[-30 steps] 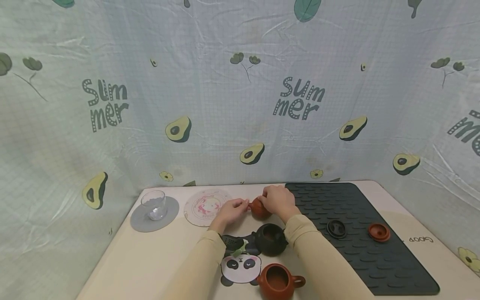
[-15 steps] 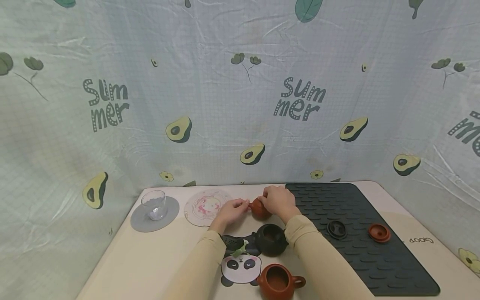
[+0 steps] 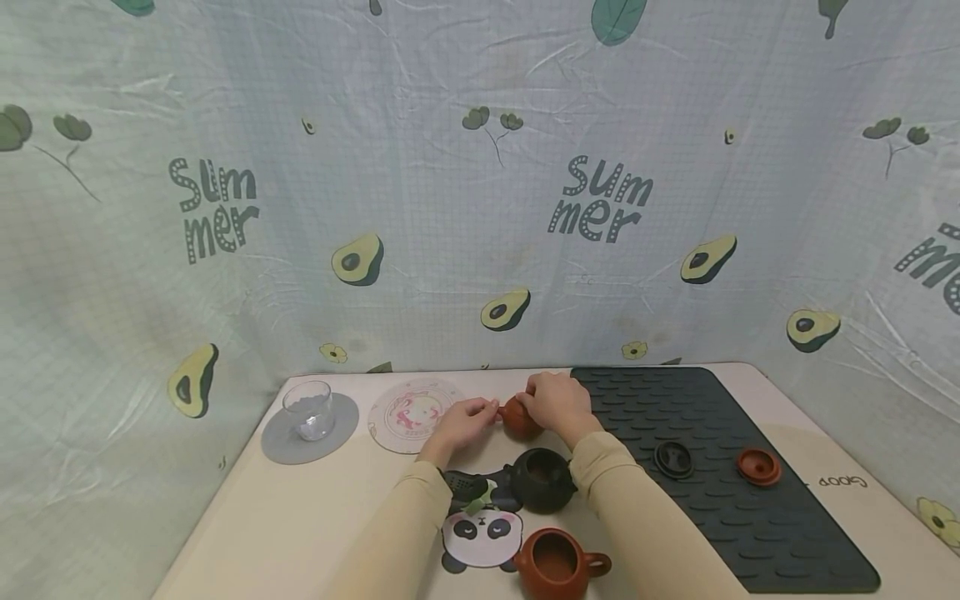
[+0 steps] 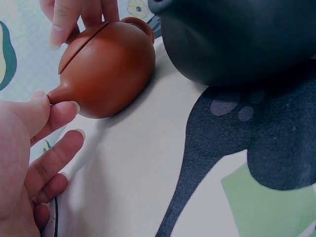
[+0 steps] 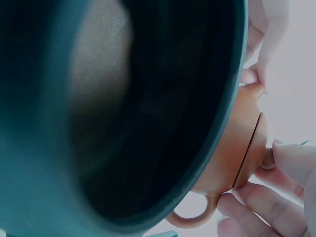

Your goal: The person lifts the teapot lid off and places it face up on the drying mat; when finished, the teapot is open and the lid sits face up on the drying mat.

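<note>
At the back of the table sits a small reddish-brown clay teapot (image 3: 519, 423) with its lid (image 5: 253, 150) seated on top. My left hand (image 3: 459, 427) pinches the spout (image 4: 60, 94) between thumb and index finger; its other fingers stay loose. From the right, my right hand (image 3: 558, 402) pinches the lid's knob (image 5: 268, 159) with thumb and fingertip, its other fingers near the pot's handle (image 5: 190, 223). A black teapot (image 3: 542, 497), lidless, stands just in front, and a second reddish teapot (image 3: 549, 582), also lidless, is nearest me.
On the dark ridged mat (image 3: 720, 542) at right lie a black lid (image 3: 673, 459) and a red lid (image 3: 759, 467). A clear glass cup (image 3: 309, 408) stands on a grey round mat (image 3: 343, 437) at left. Beside it is a pink-patterned round mat (image 3: 386, 408). A panda print (image 3: 482, 542) marks the table.
</note>
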Motion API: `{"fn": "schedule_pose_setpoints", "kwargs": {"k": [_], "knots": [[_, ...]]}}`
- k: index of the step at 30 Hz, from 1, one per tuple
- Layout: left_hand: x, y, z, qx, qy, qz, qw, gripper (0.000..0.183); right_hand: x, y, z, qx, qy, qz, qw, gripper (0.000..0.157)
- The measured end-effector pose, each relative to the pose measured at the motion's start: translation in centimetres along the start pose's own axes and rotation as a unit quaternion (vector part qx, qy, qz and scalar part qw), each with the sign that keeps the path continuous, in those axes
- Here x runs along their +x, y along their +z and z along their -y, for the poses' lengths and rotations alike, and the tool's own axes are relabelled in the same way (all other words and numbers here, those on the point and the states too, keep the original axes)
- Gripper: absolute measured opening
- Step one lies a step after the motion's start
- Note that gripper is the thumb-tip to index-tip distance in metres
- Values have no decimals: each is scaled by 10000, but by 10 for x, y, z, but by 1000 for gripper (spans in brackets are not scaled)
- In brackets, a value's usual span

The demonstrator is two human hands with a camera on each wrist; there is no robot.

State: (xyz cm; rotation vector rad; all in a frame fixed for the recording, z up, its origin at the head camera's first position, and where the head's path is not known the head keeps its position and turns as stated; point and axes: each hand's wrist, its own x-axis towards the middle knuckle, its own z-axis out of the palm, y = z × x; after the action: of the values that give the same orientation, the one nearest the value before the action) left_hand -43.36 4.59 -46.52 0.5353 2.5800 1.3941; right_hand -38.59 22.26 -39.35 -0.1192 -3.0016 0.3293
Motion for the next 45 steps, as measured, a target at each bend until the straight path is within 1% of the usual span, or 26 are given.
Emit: {"fn": "schedule_pose_setpoints", "kwargs": {"k": [8,20,37,45], "knots": [[-2,1,-1,-34,-14,-33,10000,40,-1,2,0,-3,29,-86,10000,23],[-5,-1,-2,22,185,-37,9998,40,-7,3,0,4,-86,-239,9997,23],[-8,-1,4,22,302,-61,9995,40,-11,10,0,67,-142,-425,9990,24],[-7,2,5,82,263,-95,9996,40,-12,13,-2,72,-136,-541,9984,28]]}}
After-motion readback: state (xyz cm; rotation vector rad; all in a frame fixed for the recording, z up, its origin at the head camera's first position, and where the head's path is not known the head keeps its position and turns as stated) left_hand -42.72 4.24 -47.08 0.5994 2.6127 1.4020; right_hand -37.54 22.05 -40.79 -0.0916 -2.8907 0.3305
